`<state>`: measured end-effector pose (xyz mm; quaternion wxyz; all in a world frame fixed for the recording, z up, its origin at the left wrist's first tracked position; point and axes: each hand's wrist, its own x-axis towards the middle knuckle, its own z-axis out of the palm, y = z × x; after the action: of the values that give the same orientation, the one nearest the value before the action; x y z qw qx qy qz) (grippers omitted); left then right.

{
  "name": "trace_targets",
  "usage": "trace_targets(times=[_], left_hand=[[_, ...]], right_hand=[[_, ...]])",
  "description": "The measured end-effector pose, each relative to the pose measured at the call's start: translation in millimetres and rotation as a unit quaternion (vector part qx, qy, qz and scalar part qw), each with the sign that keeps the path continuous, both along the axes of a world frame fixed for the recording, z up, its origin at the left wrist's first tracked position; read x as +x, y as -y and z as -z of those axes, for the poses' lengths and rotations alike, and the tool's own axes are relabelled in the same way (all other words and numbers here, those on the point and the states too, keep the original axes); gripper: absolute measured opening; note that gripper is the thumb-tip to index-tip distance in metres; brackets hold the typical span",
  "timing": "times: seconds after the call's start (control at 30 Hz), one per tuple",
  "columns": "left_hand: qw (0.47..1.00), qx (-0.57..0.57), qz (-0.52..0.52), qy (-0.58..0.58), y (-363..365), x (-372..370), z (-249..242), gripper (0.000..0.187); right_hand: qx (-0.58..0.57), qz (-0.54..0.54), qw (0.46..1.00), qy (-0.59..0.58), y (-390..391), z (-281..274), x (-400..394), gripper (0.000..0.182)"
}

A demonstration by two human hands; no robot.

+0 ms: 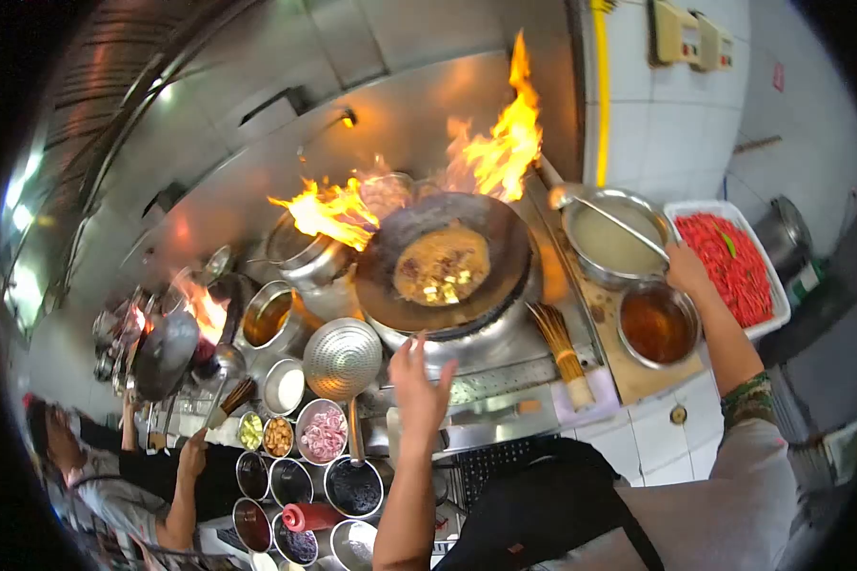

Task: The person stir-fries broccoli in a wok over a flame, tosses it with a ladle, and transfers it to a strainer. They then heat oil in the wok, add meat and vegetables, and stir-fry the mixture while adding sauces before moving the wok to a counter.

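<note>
My right hand (686, 268) is closed round the end of a long ladle (628, 226). The ladle's shaft crosses a metal pot (575, 249) of cloudy pale liquid, and its bowl sits by that pot's far-left rim. In the middle, a dark wok (379, 278) rests on the burner, holding brown liquid with dark bits and pale yellow cubes (448, 288). Flames (509, 152) rise behind it. My left hand (419, 385) is in front of the wok's near rim, fingers apart and nothing in them. Whether a fingertip touches the rim cannot be made out.
A perforated skimmer (343, 357) lies left of my left hand. Bowls of sliced onion (323, 433) and seasonings stand below it. Right of the wok are a bamboo brush (559, 347), a pot of reddish-brown liquid (657, 324) and red chillies (728, 271). A co-worker (138, 500) cooks at left.
</note>
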<state>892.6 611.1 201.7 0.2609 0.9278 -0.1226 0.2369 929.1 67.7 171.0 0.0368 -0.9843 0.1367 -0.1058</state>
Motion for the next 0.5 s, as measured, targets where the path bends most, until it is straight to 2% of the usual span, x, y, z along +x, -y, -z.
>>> trace_targets(times=[0.03,0.07,0.13,0.17,0.2,0.27,0.3,0.37,0.43,0.5], left_hand=[[0.998,-0.004,0.038,0.043,11.7,24.5,4.8,0.063],[0.997,-0.005,0.042,0.06,23.7,48.3,19.1,0.044],[0.997,0.039,0.06,0.025,24.2,72.8,45.3,0.031],[0.995,0.062,0.073,0.007,25.7,81.4,50.2,0.025],[0.997,0.049,0.043,0.046,29.7,73.2,41.4,0.019],[0.997,0.049,0.022,0.064,37.3,56.0,7.8,0.018],[0.998,0.038,0.015,0.051,39.3,50.0,-1.3,0.018],[0.998,0.055,0.014,0.011,34.8,64.6,32.3,0.019],[0.999,0.045,0.012,0.017,39.2,81.4,32.3,0.019],[0.999,0.023,0.02,0.026,50.3,62.2,9.5,0.018]], right_hand=[[0.007,0.002,1.0,0.006,8.3,4.1,8.2,0.044],[0.012,0.004,1.0,0.01,13.9,7.9,15.1,0.048],[0.013,0.034,0.999,-0.004,21.6,10.8,14.8,0.037],[0.032,0.01,0.999,-0.025,34.5,17.0,15.0,0.032],[0.048,-0.015,0.998,-0.043,45.3,20.5,21.1,0.028],[0.066,-0.029,0.997,0.008,26.8,-4.0,10.0,0.021],[0.132,-0.042,0.99,0.004,20.5,0.3,20.3,0.023],[0.26,-0.063,0.963,-0.028,8.0,15.0,15.5,0.026],[0.505,-0.037,0.857,-0.094,-59.0,-30.9,13.9,0.041],[0.549,-0.082,0.822,-0.125,-114.4,-81.0,14.0,0.058]])
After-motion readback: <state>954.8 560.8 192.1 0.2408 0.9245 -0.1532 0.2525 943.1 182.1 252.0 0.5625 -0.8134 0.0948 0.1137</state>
